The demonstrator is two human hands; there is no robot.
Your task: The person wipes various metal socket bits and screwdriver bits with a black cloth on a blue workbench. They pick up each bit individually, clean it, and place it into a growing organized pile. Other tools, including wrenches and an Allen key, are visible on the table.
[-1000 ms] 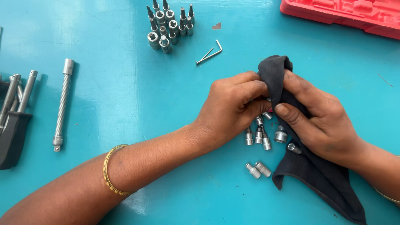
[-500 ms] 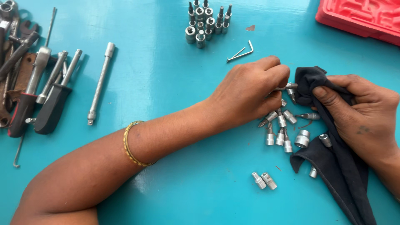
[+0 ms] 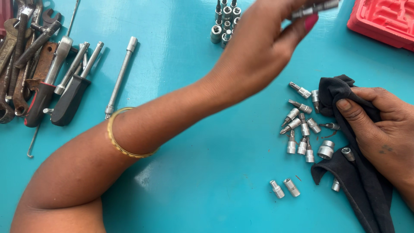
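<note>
Both hands are over the turquoise table (image 3: 181, 181). Raised near the top edge of the view, the left hand (image 3: 263, 43) pinches a small silver bit (image 3: 315, 7) between thumb and fingertips; the bit is blurred, so its exact kind cannot be told. A gold bangle (image 3: 125, 149) circles the left forearm. Low at the right, the right hand (image 3: 379, 129) is closed around a fold of the black cloth (image 3: 366, 190), thumb pressed on top, and the cloth trails down toward the lower edge.

Just left of the cloth lies a loose cluster of bits and sockets (image 3: 302, 129), some touching one another, with a round socket (image 3: 326, 149) at the cloth's edge and another socket (image 3: 347, 153) on the cloth itself. Two small sockets (image 3: 284, 188) lie side by side below the cluster, apart from it.

Behind the left hand, at the top, a group of upright sockets (image 3: 224, 21) stands close together. A red tool case (image 3: 384, 21) fills the top right corner. Well away at the left lie an extension bar (image 3: 120, 77), black-handled drivers (image 3: 64, 99) and a heap of rusty wrenches (image 3: 21, 56).
</note>
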